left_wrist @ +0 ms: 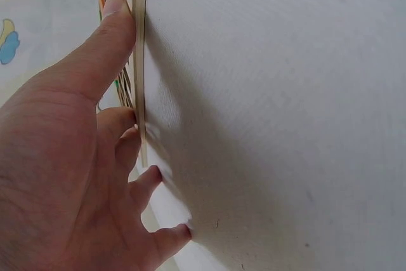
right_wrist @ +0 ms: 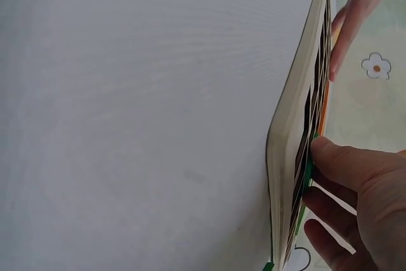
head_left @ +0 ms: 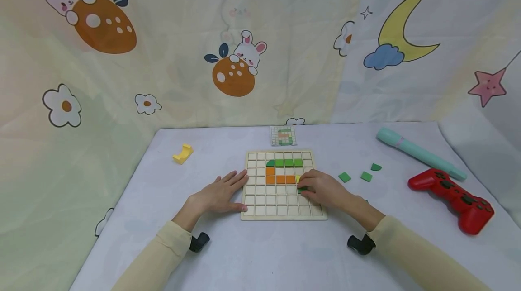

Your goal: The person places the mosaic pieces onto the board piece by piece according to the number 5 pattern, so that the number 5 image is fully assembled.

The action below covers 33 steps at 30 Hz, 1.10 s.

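Grid board (head_left: 272,211) has the left hand (head_left: 220,195) spread against its edge, the right hand (head_left: 323,188) pinching a green tile (right_wrist: 309,168).

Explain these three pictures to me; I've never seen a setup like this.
There is no machine here: a person works with two bare hands. The wide picture comes from a camera worn on the head; the two close ones come from cameras on the left and right wrists. On the white table lie a gridded board with some coloured pieces on it, a small pattern card, a curved yellow object, loose green pieces, a mint-green stick-shaped object and a red game controller. The left hand touches the board's left edge. The right hand pinches a green piece at the board.
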Tool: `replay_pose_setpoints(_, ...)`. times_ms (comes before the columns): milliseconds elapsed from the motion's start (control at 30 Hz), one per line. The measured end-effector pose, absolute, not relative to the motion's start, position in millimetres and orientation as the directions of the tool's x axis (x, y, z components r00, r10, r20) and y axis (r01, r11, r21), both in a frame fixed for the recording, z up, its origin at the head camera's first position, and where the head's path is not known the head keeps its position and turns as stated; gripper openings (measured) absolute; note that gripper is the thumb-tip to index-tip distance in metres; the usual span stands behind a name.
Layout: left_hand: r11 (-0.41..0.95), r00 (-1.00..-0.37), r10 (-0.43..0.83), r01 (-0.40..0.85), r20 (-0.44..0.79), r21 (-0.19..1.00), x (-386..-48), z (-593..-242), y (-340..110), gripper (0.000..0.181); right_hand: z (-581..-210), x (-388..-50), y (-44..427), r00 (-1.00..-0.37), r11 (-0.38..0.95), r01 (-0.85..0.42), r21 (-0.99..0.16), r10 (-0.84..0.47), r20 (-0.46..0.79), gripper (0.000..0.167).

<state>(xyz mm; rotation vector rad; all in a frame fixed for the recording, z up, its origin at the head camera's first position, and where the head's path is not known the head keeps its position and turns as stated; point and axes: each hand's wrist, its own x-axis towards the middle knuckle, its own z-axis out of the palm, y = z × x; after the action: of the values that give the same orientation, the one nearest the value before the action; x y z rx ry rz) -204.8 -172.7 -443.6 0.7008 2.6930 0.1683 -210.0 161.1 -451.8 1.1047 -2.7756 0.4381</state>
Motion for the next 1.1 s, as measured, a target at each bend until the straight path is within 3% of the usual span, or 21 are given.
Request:
replay_pose_setpoints(267, 0.874, -0.817, 0.485, 0.445, -0.312, 0.195, -203, -444, -172, 0.095, -448, -209, 171, -0.787, 0.728, -0.615, -0.303, -0.591, 0.178, 0.018)
replay_pose_setpoints(600, 0.865, -0.812, 0.500, 0.459, -0.301, 0.201, -203, -442, -172, 0.092, -441, -219, 227, -0.881, 0.776, -0.459, -0.433, -0.461, 0.106, 0.029)
replay_pose_setpoints(1100, 0.864, -0.810, 0.503, 0.469, -0.303, 0.182, -204, -443, -172, 0.091, -442, -224, 301, -0.934, 0.823, -0.344, -0.452, -0.348, 0.077, 0.038)
